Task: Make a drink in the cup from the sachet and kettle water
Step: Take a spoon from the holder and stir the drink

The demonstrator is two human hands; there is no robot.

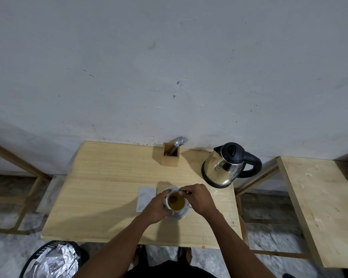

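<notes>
Both hands (159, 205) steady the upright cup (176, 201).

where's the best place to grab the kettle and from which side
Take the kettle by its black loop handle, coming from the right. The handle sticks out on that side, away from the cup, and the shiny steel body may be hot. The spout points left toward the wooden holder, so a right-hand grip suits pouring.

The white cup (176, 201) stands upright near the table's front, full of yellow-brown liquid. Just left lies the flat silver sachet (146, 199). The steel, black-handled kettle (227, 165) stands far right.
</notes>
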